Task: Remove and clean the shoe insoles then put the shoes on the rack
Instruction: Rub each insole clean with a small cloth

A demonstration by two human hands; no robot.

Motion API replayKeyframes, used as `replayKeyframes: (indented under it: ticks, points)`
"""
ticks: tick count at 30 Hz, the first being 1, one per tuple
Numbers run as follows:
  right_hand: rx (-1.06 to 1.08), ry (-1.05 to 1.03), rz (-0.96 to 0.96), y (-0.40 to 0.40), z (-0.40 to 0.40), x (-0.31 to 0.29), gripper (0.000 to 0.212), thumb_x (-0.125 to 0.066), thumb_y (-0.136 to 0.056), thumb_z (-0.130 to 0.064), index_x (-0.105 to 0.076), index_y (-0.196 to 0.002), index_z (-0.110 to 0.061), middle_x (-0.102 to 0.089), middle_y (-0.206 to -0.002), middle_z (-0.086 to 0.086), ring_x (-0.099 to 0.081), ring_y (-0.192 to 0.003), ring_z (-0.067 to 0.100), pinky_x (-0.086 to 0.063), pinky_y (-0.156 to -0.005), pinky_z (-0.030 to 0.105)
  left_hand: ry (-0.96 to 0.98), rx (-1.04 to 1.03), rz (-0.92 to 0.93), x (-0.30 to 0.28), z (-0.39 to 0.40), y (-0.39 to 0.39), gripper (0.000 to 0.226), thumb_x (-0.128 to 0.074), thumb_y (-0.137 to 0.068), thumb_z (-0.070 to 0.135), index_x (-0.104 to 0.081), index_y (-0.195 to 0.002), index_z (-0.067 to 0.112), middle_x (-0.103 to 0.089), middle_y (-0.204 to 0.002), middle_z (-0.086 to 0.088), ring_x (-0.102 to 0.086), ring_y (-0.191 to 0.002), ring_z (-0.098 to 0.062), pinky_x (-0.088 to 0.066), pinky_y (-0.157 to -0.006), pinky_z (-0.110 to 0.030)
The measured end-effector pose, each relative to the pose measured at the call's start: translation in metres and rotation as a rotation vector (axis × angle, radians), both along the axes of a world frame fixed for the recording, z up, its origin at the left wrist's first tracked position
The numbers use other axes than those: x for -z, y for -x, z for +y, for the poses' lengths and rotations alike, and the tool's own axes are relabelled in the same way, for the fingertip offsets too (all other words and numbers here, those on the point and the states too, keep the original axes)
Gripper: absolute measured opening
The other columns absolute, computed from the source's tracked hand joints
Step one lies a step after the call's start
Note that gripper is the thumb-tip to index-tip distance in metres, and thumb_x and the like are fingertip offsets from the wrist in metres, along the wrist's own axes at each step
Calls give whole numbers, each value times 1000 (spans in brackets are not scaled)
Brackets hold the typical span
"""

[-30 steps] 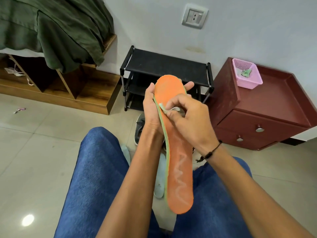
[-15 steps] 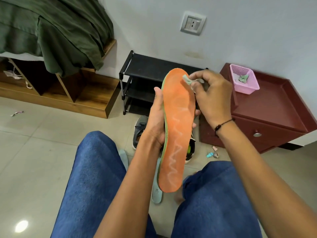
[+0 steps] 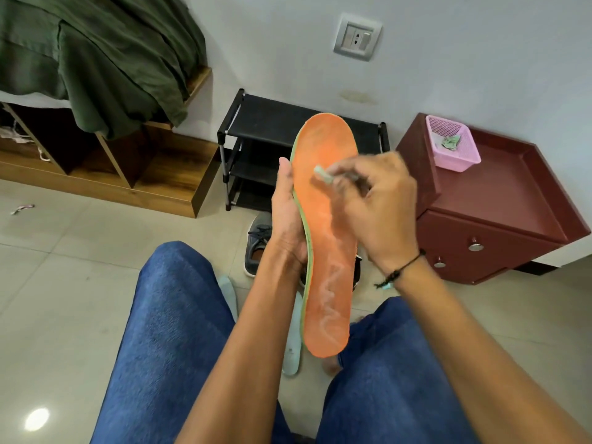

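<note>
— Above the knees, what is held?
— An orange insole [image 3: 326, 238] is held upright, toe end upward, heel end lowest between the two blue-trousered legs [image 3: 179, 331]. It is gripped along its left, green-edged side by the left hand [image 3: 286, 219], whose fingers are curled round behind it.

— How is the right hand [image 3: 381, 213] occupied?
— A small pale wad of cloth [image 3: 322, 174] is pinched in its fingertips and pressed against the upper half of the orange face. A whitish smear is seen lower on that face. A black cord bracelet [image 3: 402, 270] is worn at the wrist.

— What is seen on the floor [image 3: 64, 267]?
— A grey laced shoe [image 3: 258, 241] is seen just behind the left hand, in front of the black shoe rack [image 3: 256, 136], which is set against the wall. A pale insole [image 3: 293, 347] is laid between the legs, partly hidden by the orange one.

— And to the sides?
— A dark red cabinet [image 3: 499, 200] is seen at right, with a pink basket [image 3: 455, 145] at the back left corner of its top. A wooden bed frame [image 3: 128, 174] under a green blanket [image 3: 105, 59] is seen at left.
</note>
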State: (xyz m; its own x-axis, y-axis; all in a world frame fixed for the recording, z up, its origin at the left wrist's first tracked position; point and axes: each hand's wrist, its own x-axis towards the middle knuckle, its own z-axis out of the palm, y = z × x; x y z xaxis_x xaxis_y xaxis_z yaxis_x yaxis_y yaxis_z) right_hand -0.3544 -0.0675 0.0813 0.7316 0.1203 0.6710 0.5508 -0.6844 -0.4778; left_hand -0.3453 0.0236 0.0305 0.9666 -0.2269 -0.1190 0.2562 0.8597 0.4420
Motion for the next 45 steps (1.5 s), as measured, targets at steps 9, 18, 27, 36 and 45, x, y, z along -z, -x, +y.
replayKeyframes:
  ticks: [9,18,27,36,45]
  points:
    - [-19,70,23,-2,22,29,19,-59,-74,2,-72,-80,-11,-70,-79,1,-63,-77,21,-47,-73,33,14,34,-16,2,0,1,79,-22,-91,63,-62,-114,-2,-61,-116,-19,-60,-102,-27,-46,-94,-33]
    - [-12,-5,150,-19,-10,2,17,-63,-76,3,-73,-85,-8,-66,-77,2,-57,-71,9,-44,-70,20,-85,-28,90,1,-11,2,75,-25,-97,53,-76,-74,3,-71,-77,-14,-69,-65,-22,-57,-59,-30]
    - [-150,78,98,2,22,29,21,-54,-80,-4,-73,-87,-9,-68,-81,7,-63,-79,23,-48,-73,33,-60,47,-4,0,3,2,81,-28,-91,59,-40,-137,-6,-53,-124,-17,-52,-116,-25,-33,-108,-33]
    - [93,22,23,-47,-5,-11,25,-55,-79,-2,-74,-94,-8,-66,-83,11,-60,-74,18,-36,-68,10,-155,80,67,-6,0,7,73,-22,-95,60,-76,-82,13,-72,-77,-10,-68,-64,-26,-55,-56,-40]
    - [-224,105,44,-16,11,30,22,-56,-82,0,-74,-91,-7,-62,-78,6,-55,-73,14,-45,-67,23,-84,47,72,-4,2,8,68,-24,-94,58,-54,-116,2,-63,-110,-14,-63,-102,-20,-47,-94,-28]
